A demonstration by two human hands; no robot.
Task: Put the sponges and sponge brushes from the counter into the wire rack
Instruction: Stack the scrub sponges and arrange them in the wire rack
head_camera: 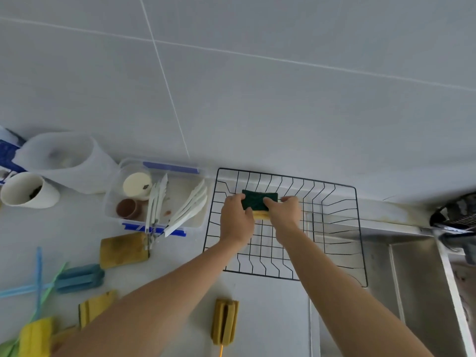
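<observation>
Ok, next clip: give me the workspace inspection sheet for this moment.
Surface: pale counter, stained near the sink edge.
Job's things: black wire rack by the wall; green-and-yellow sponge held over its back part; worn yellow sponge, blue sponge brush, yellow sponge brush and more yellow pieces on the counter, outside the rack.
Clutter: clear plastic tub with cups and white utensils; white cup.
Grippers: left hand and right hand both grip the sponge.
Cables: nothing seen.
Surroundings: grey tiled wall; steel sink at the right.
</observation>
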